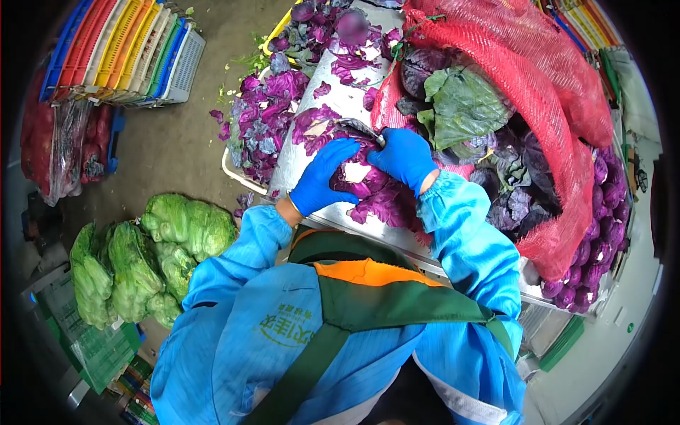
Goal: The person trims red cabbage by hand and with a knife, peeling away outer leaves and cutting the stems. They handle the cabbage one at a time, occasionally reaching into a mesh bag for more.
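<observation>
A red cabbage (356,172) with a pale cut patch rests on the metal table (333,85) in front of me. My left hand (324,178), in a blue glove, is curved around its left side. On the right, my gloved right hand (406,158) is closed on what looks like a knife (381,140); only a short metal part shows at its fingers. Loose purple leaves (315,126) lie just beyond the cabbage, and more lie under it towards the table's near edge.
A red mesh sack (524,78) of dark leafy cabbages lies open at the right, with trimmed purple cabbages (584,273) behind it. Left of the table, a container (232,170) holds purple leaves. Bagged green vegetables (188,227) and stacked colored crates (117,53) stand farther left.
</observation>
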Demonstrator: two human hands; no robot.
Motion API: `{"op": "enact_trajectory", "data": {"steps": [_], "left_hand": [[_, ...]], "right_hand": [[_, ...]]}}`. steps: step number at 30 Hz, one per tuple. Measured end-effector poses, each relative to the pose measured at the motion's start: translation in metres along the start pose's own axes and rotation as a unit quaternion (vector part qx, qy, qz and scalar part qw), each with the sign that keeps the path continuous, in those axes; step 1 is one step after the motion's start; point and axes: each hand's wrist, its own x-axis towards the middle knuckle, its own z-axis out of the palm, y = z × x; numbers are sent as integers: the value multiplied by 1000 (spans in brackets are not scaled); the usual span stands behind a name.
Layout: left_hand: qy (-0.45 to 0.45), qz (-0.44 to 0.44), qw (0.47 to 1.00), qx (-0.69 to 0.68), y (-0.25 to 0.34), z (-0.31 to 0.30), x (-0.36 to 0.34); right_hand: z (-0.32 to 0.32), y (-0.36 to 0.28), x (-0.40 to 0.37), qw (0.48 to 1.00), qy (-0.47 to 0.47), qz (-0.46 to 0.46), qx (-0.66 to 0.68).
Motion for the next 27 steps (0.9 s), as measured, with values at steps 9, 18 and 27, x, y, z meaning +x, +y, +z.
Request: {"op": "enact_trajectory", "data": {"steps": [9,18,27], "left_hand": [[178,-395,813,-390,7,28,-45],[287,-232,889,-272,-20,58,-29],[-60,-101,986,-117,-18,-25,9]], "right_hand": [[26,20,-11,994,69,-52,63],[80,107,9,967,219,50,122],[39,41,-6,932,44,-59,356]]}}
